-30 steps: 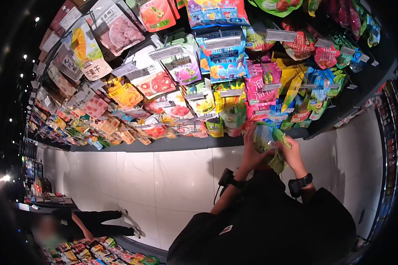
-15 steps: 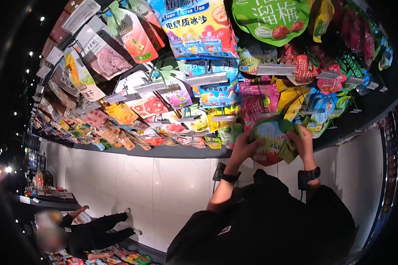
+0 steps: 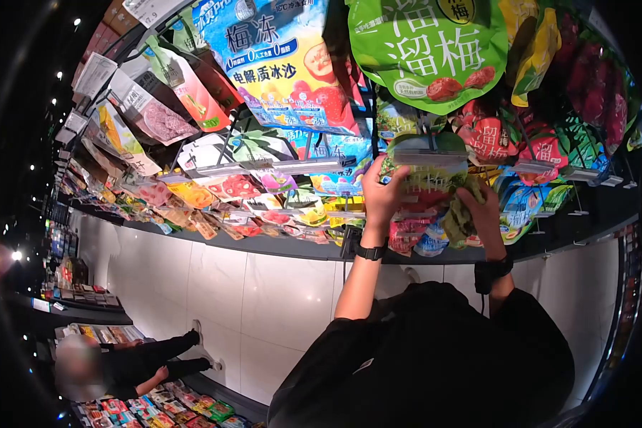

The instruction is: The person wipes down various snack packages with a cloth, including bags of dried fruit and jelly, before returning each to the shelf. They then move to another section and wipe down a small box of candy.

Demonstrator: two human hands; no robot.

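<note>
Head view: just right of center frame, a green-topped snack pouch (image 3: 429,181) is gripped at its left edge by the left hand (image 3: 384,194), while some crumpled light-green packets (image 3: 457,222) are kinda bunched in the right hand (image 3: 483,212).

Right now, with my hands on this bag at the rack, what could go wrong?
The bag might snag on the label holder, which overlaps it in this view. Your right hand also seems to grip a crumpled green packet, which could slip while your left hand is at the bag's left edge. The red bag close by could get knocked.
</note>
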